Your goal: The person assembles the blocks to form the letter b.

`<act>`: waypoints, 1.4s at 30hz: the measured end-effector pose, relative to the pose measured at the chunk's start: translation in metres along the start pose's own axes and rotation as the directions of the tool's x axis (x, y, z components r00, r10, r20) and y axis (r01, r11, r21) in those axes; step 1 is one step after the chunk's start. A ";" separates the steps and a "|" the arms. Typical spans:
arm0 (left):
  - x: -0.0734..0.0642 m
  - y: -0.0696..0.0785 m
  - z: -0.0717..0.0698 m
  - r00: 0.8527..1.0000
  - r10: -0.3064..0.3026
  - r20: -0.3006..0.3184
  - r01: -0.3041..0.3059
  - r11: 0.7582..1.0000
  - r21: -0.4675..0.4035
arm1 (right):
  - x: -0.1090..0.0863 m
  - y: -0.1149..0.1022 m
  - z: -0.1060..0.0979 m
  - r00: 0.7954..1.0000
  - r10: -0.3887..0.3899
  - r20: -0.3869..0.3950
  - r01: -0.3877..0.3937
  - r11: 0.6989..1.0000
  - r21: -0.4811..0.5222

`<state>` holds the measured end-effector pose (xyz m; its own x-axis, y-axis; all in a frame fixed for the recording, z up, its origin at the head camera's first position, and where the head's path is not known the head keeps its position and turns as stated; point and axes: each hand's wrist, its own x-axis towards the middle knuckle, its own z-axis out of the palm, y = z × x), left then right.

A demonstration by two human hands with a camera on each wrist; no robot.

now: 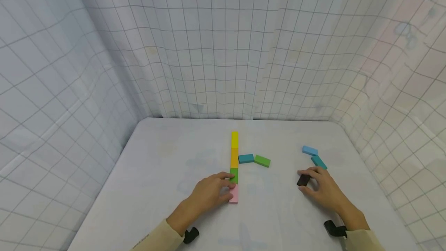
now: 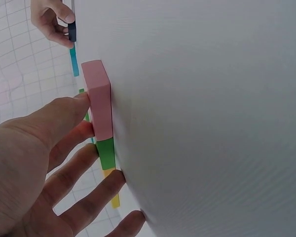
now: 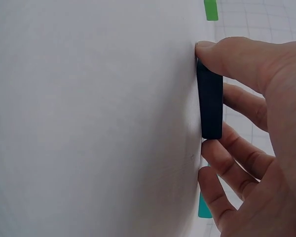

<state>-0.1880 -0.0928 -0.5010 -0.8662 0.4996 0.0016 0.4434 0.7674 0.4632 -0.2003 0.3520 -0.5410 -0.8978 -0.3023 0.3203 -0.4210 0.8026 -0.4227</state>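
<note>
My left hand (image 1: 208,192) lies beside a straight line of blocks, with its fingers spread and their tips touching the near end. That end is a pink block (image 1: 234,196), followed away from me by a green block (image 1: 234,172), an orange block (image 1: 234,158) and a yellow block (image 1: 235,139). In the left wrist view the thumb rests against the side of the pink block (image 2: 99,108). Over on the right, my right hand (image 1: 324,192) holds a black block (image 1: 304,180) between thumb and fingers, low at the table surface.
A teal block (image 1: 246,159) abuts the line's right side, with a tilted light green block (image 1: 262,161) at its end. Beyond my right hand lie a blue block (image 1: 309,150) and another teal block (image 1: 318,162). Gridded white curtains (image 1: 216,49) surround the white table (image 1: 156,158).
</note>
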 end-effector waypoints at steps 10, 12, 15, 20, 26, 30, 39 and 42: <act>-0.001 0.002 -0.005 1.000 0.008 -0.010 -0.008 1.000 -0.021 | 0.001 -0.006 -0.003 1.000 0.000 0.023 0.000 1.000 -0.003; -0.001 0.001 -0.005 1.000 0.004 -0.007 -0.004 1.000 -0.022 | 0.002 -0.007 -0.003 0.999 0.011 0.041 -0.011 1.000 -0.007; -0.001 -0.001 -0.003 1.000 -0.002 0.003 0.002 1.000 -0.020 | 0.003 -0.010 -0.004 0.996 0.033 0.077 -0.033 0.999 0.000; -0.002 -0.002 -0.001 1.000 -0.003 0.004 0.003 1.000 -0.019 | 0.004 -0.015 -0.006 0.990 0.062 0.125 -0.063 0.998 0.009; -0.001 -0.001 -0.003 1.000 -0.002 0.006 0.002 1.000 -0.011 | 0.007 -0.015 -0.006 0.992 0.034 0.117 -0.036 0.999 0.010; 0.001 -0.001 -0.003 1.000 -0.006 0.014 0.006 1.000 -0.015 | 0.009 -0.015 -0.007 0.992 0.029 0.120 -0.031 0.999 0.015; 0.001 0.001 -0.002 0.999 -0.019 0.030 0.020 1.000 -0.016 | 0.016 -0.017 -0.009 0.990 0.023 0.139 -0.026 1.000 0.017; 0.001 0.001 -0.001 0.999 -0.018 0.031 0.019 1.000 -0.024 | 0.017 -0.018 -0.009 0.990 0.018 0.141 -0.020 1.000 0.016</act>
<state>-0.1889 -0.0923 -0.4996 -0.8665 0.4981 -0.0342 0.4217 0.7668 0.4839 -0.2067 0.3369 -0.5207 -0.9145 -0.3575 0.1895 -0.4045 0.8001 -0.4428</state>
